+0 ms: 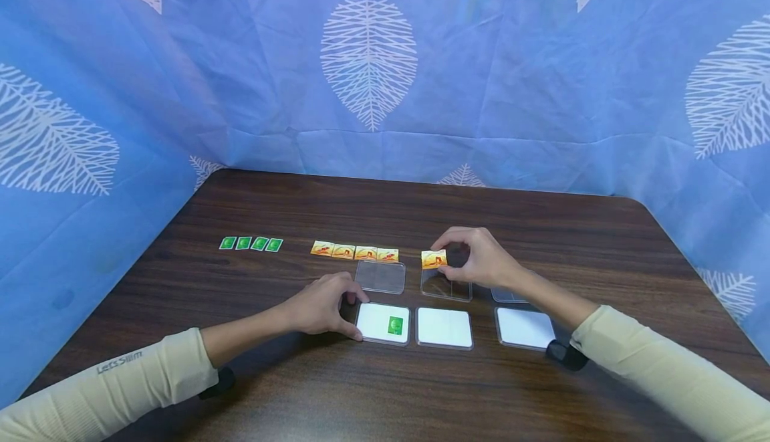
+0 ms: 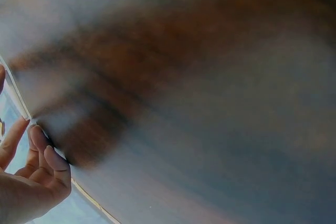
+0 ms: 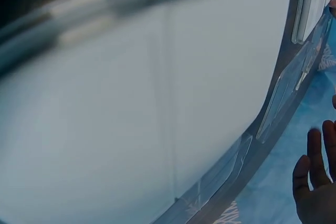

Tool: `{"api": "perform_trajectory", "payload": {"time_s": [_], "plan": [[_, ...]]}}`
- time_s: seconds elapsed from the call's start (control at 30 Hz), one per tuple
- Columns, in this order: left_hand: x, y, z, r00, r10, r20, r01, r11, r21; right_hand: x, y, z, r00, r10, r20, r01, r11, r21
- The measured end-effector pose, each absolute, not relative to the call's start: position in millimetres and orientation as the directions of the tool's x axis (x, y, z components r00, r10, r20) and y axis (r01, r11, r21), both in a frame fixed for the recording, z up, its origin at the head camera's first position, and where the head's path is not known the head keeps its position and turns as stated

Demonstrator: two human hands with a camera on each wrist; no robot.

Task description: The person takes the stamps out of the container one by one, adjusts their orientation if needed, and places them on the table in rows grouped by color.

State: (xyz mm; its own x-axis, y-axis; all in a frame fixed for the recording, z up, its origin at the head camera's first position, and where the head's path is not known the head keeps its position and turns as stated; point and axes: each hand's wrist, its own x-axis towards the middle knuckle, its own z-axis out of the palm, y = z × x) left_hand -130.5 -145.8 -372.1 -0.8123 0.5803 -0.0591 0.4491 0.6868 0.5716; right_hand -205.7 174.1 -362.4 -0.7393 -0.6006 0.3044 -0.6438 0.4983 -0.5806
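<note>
My left hand [image 1: 321,303] holds the left end of a shallow clear case [image 1: 385,343] with a white inside, thumb and index finger at its near and far left corners. A small green picture card [image 1: 395,325] lies on the white. My right hand [image 1: 481,258] pinches a small yellow-orange picture card [image 1: 434,259] between thumb and index finger, above a clear lid [image 1: 446,288]. In the left wrist view the left hand [image 2: 39,182] shows curled fingers at the case's edge. The right wrist view shows only part of the right hand [image 3: 317,182]; its card is not visible there.
Two more white-filled cases [image 1: 444,328] [image 1: 525,328] stand in the near row. Behind them lie clear lids [image 1: 381,277], one partly under the right forearm. Several yellow-orange cards [image 1: 355,252] and several green cards [image 1: 250,243] lie in rows farther back on the brown table [image 1: 373,395].
</note>
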Motion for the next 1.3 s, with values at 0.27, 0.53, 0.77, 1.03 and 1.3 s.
{"api": "perform_trajectory", "payload": {"time_s": [0.27, 0.53, 0.77, 1.03, 1.3], "plan": [[-131, -145, -372, -0.812, 0.581, -0.063, 0.45, 0.691, 0.566, -205, 177, -363, -0.744, -0.597, 0.299, -0.621, 0.455, -0.638], [-130, -145, -371, -0.815, 0.577, -0.06, 0.449, 0.694, 0.563, -205, 179, -362, -0.766, -0.577, 0.285, -0.597, 0.473, -0.648], [-130, -145, -371, -0.815, 0.576, -0.066, 0.446, 0.695, 0.564, -211, 184, -362, -0.765, -0.576, 0.287, -0.604, 0.49, -0.628], [-131, -144, -371, -0.812, 0.58, -0.061, 0.449, 0.689, 0.569, -221, 192, -365, -0.762, -0.583, 0.283, -0.623, 0.54, -0.566], [-131, -144, -371, -0.816, 0.574, -0.067, 0.44, 0.693, 0.571, -231, 185, -370, -0.738, -0.612, 0.283, -0.652, 0.539, -0.534]]}}
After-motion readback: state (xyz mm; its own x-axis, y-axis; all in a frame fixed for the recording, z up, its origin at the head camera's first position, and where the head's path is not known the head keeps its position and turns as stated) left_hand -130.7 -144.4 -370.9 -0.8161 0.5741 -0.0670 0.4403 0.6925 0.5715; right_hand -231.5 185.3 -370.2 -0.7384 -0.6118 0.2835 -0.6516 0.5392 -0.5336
